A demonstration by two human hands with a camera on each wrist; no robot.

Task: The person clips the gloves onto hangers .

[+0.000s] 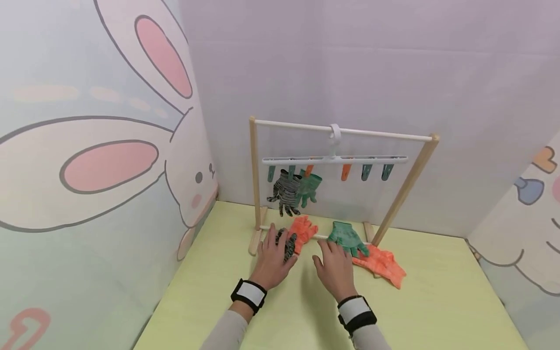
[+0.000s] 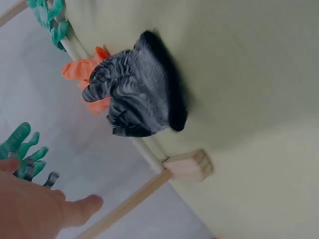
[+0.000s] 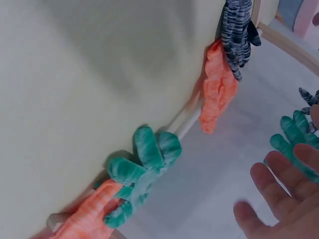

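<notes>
My left hand (image 1: 271,262) is held over the table with fingers stretched forward, overlapping a black-and-grey knit glove (image 2: 139,89) in the head view. In the left wrist view a gap shows between hand and glove. An orange glove (image 1: 303,232) lies beside that one. My right hand (image 1: 336,270) hovers with fingers spread and holds nothing. Just beyond it is a green glove (image 1: 345,234), partly on top of another orange glove (image 1: 382,265). Above, a second black-and-grey glove (image 1: 286,190) and a second green glove (image 1: 309,187) hang from a white clip hanger (image 1: 280,161).
A rack with wooden posts (image 1: 404,189) and a white top rail (image 1: 385,134) carries the hanger. Green clips (image 1: 387,172) and orange clips (image 1: 346,172) hang along it. A low white bar joins the rack's wooden feet (image 1: 255,238). Printed rabbit panels (image 1: 183,184) stand at the sides.
</notes>
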